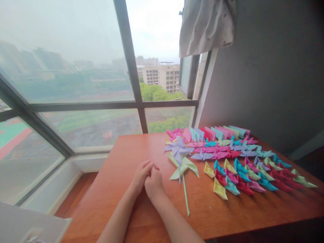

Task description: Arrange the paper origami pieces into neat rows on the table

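My left hand [141, 175] and my right hand [154, 182] rest clasped together on the brown wooden table [106, 189]. The fingers of both are closed against each other, and no object shows between them. Just right of my hands lies a pale green paper pinwheel [188, 164] with a green stick. A lavender pinwheel [178, 148] overlaps it from above. Farther right stand several rows of folded paper boats [220, 189] in yellow, blue, red, pink and green.
Behind the boats are rows of folded paper cranes [202, 156] and upright folded paper pieces [217, 132]. A pink pinwheel [174, 134] lies at the back edge. Window frames [88, 107] border the table's far side; a curtain [205, 30] hangs near the grey wall [268, 74].
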### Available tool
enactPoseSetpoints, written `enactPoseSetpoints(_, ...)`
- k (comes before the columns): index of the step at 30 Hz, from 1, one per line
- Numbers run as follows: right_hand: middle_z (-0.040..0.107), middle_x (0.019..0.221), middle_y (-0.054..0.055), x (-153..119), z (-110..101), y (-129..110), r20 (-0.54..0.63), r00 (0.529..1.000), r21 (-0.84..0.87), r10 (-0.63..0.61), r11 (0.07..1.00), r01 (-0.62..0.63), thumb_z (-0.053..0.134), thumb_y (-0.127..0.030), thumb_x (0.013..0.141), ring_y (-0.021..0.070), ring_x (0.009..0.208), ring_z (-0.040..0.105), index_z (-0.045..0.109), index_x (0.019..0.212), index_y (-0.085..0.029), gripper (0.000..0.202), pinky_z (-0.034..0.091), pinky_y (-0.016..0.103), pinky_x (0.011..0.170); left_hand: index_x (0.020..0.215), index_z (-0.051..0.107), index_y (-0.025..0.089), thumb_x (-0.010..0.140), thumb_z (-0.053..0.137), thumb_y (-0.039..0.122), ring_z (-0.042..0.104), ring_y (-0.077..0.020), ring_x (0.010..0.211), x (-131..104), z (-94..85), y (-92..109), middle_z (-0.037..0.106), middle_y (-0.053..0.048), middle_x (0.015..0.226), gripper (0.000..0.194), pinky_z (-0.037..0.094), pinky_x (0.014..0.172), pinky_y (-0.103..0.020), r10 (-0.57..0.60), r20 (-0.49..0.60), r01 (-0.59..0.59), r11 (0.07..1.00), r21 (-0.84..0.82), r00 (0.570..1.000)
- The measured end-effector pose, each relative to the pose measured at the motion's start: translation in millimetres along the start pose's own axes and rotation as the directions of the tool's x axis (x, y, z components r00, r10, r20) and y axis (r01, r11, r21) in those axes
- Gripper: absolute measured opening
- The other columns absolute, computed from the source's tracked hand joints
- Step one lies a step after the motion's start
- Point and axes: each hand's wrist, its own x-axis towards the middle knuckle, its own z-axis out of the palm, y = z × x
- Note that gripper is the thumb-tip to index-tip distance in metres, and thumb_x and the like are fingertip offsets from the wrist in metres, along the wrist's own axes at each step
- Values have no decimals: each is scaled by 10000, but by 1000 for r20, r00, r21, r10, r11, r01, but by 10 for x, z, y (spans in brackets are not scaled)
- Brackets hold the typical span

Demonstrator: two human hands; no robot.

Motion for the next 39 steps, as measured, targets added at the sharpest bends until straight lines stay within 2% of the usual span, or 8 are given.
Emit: enactPoseSetpoints(39, 743, 910, 142, -4, -3, -9, -1, 1000, -15, 7, 1000, -7, 403, -92, 838, 238, 874, 696, 701, 980, -110, 330, 495, 289, 744, 686, 699, 143, 761, 650, 410, 597, -165, 661, 6, -5, -11, 660, -29, 679, 282, 463, 643, -241, 9, -11, -9, 1000, 6, 1000)
